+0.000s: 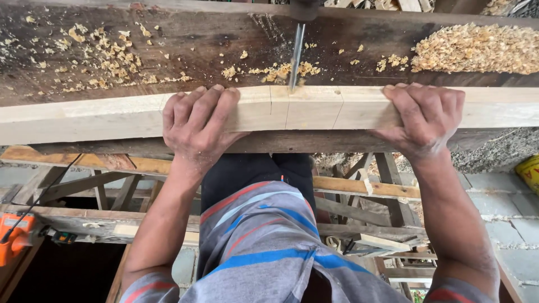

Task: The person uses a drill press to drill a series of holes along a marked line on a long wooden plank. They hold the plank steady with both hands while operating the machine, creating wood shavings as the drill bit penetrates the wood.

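A long pale wooden plank (303, 109) lies crosswise on a dark, worn workbench (185, 39). My left hand (196, 120) grips its near edge left of the middle, fingers curled over the top. My right hand (424, 118) holds the same plank further right in the same way. Pencil lines cross the plank between my hands. A metal drill bit (296, 56) comes down from above and meets the plank's far edge between my hands, with fresh shavings around its tip.
Wood shavings lie scattered on the bench, with a thick pile (477, 49) at the far right. An orange power tool (14, 238) with a black cord sits lower left. Wooden frames (359, 213) stack below the bench, a yellow container (530, 171) at right.
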